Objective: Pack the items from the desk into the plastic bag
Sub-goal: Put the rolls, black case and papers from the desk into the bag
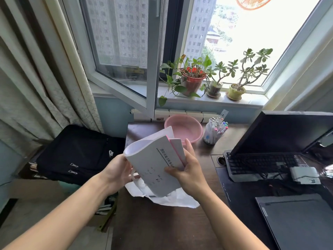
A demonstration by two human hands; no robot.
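A stack of grey-covered booklets [155, 165] with a pink edge is held upright above a crumpled white plastic bag [169, 197] lying on the dark wooden desk [162, 226]. My right hand [189, 170] grips the booklets' right side, thumb on the front cover. My left hand [118, 171] is at the bent left edge of the stack and also seems to hold a white bag handle; the exact grip is hidden behind the paper. The booklets' lower end dips into the bag's opening.
A pink basin [185, 127] and a cup of markers [215, 131] stand at the desk's back. A keyboard [259, 164], monitor [288, 130] and closed laptop [299, 219] fill the right. A black bag [75, 154] lies left of the desk. Potted plants [194, 78] line the windowsill.
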